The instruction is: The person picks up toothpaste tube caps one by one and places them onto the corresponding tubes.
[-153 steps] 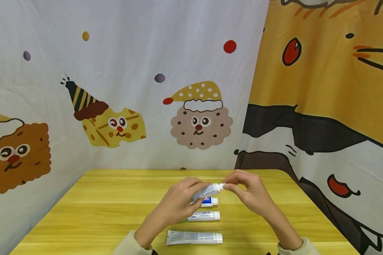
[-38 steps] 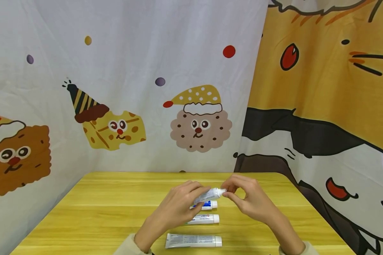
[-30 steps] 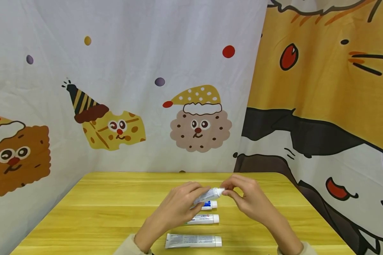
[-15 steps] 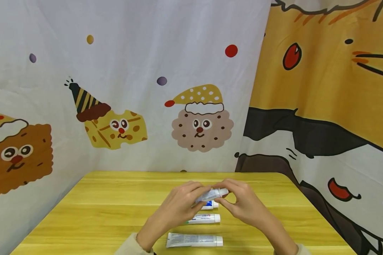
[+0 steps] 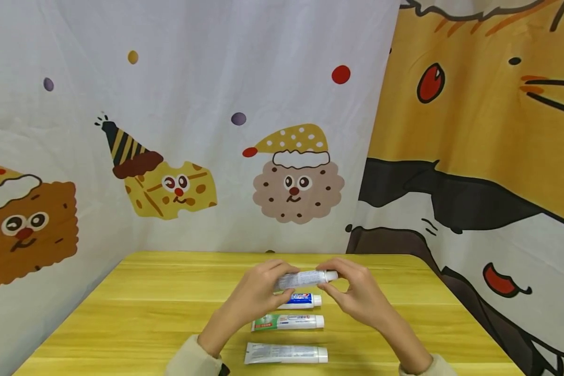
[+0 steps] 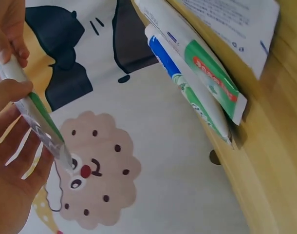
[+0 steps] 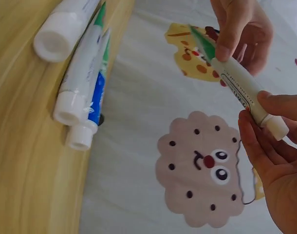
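Above desk [image 5: 145, 303], both hands clamp one tube [image 5: 303, 278]: left hand [image 5: 258, 292] body, right hand [image 5: 357, 297] cap; hard squeeze could spill paste.

Three tubes [image 5: 289, 322] lie in a row on the table [image 5: 136, 308] (caps rightward).

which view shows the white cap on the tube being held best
Right wrist: the small white screw cap is close and unobstructed by the right hand. Head view shows it tiny; in the left wrist view it is hidden.
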`<state>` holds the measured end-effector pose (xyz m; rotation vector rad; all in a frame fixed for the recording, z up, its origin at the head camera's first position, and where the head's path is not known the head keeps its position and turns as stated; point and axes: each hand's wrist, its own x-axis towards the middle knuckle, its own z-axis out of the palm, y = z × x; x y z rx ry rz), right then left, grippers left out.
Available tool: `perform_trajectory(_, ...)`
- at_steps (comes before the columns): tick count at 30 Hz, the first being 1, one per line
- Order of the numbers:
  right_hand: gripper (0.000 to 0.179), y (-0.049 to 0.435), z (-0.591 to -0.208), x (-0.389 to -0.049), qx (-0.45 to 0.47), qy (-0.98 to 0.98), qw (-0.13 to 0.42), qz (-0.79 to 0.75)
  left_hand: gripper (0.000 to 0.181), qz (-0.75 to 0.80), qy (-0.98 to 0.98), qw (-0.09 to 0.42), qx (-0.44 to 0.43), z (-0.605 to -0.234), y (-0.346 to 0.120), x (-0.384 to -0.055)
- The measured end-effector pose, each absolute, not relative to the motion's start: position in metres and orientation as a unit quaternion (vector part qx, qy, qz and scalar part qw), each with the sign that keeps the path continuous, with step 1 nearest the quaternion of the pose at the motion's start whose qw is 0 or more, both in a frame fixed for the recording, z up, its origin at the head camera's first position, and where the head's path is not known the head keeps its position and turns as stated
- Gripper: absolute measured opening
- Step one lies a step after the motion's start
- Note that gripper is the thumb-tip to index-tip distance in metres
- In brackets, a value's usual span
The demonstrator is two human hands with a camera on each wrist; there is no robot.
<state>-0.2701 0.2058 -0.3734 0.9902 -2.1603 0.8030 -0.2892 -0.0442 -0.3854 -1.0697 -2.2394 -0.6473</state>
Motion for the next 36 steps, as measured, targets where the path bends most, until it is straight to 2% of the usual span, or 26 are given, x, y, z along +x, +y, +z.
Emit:
perform_trajectory(8, 0.023, 0.202, -0.385, -0.314, 0.308, -0.863, 0.206, 0.344, 0.030, -0.188, -0.864, 0.253, -0.392, -0.391, -0.046, -0.325)
perform_trajectory(15, 0.014, 0.200, -0.407, -0.365, 0.246, -0.923, 0.106, 0.277, 0.021, -0.161, -0.895, 0.141, -0.392, -0.409, -0.038, -0.373)
perform_trajectory(21, 0.013, 0.202, -0.434, -0.390, 0.229, -0.933, 0.067, 0.268, 0.017, -0.162, -0.901, 0.077, -0.396, -0.431, -0.028, -0.398)
perform_trajectory(27, 0.012, 0.201, -0.455, -0.399, 0.209, -0.932, 0.024, 0.295, 0.016, -0.160, -0.913, 0.033, -0.375, -0.444, -0.023, -0.401)
perform_trajectory(31, 0.013, 0.198, -0.461, -0.400, 0.199, -0.937, 0.016, 0.288, 0.015, -0.157, -0.924, 0.009, -0.349, -0.450, -0.020, -0.401)
perform_trajectory(36, 0.015, 0.203, -0.454, -0.397, 0.196, -0.938, 0.002, 0.286, 0.026, -0.176, -0.925, -0.011, -0.338, -0.450, -0.029, -0.402)
